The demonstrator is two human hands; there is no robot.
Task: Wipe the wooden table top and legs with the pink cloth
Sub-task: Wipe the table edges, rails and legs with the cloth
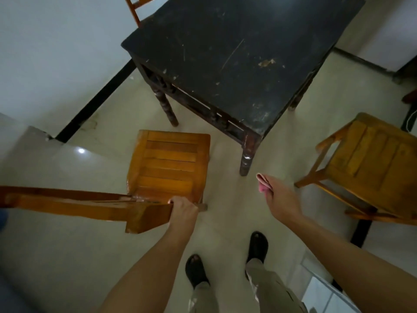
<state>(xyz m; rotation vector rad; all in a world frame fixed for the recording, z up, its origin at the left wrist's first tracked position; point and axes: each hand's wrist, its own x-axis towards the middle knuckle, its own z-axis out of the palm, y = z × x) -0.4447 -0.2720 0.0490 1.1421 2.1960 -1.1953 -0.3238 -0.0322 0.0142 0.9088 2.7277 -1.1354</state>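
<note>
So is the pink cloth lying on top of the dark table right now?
No, the right hand holds the pink cloth out over the floor, short of the table and its near corner.

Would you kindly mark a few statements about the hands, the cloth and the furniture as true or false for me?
1. The left hand grips the back of the orange chair. True.
2. The pink cloth lies on the dark table top. False: the right hand holds it, over the floor near the table's front leg.
3. The table top is scratched and chipped. True.
4. The held chair is the only chair in view. False: a second chair stands to the person's right.
5. The person wears dark footwear. True.
</note>
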